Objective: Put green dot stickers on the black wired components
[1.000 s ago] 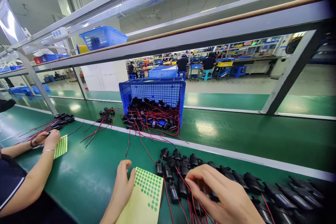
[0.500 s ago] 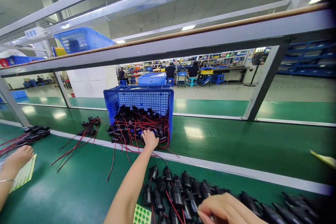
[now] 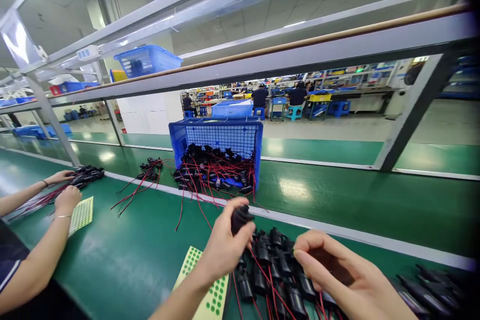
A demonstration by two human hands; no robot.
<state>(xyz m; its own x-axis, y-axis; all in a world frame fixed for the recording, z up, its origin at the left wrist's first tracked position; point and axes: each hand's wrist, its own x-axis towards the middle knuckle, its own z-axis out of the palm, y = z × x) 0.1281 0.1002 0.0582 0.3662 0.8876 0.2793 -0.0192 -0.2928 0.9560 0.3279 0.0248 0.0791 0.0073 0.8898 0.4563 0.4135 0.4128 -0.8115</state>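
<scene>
L hand [image 3: 225, 247] grips black socket [image 3: 240, 217], R hand [image 3: 337, 275] over socket row [image 3: 277, 270]

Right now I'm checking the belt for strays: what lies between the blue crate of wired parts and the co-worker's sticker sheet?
In the head view, between the blue crate and the sticker sheet lies a small bunch of black parts with red wires trailing over the green belt.

open green belt [image 3: 123, 255] left of the sticker sheet [image 3: 208, 285]; bare lane too on the far strip right of the blue basket [image 3: 217, 140]. straight ahead, the basket's spill of red-wired parts [image 3: 213, 172] blocks the way. a smaller bundle [image 3: 148, 172] lies left of it. rows of black parts [image 3: 277, 270] crowd the near right. a co-worker's hands [image 3: 67, 197] take the far left. low shelf rail [image 3: 262, 60] overhead.
</scene>
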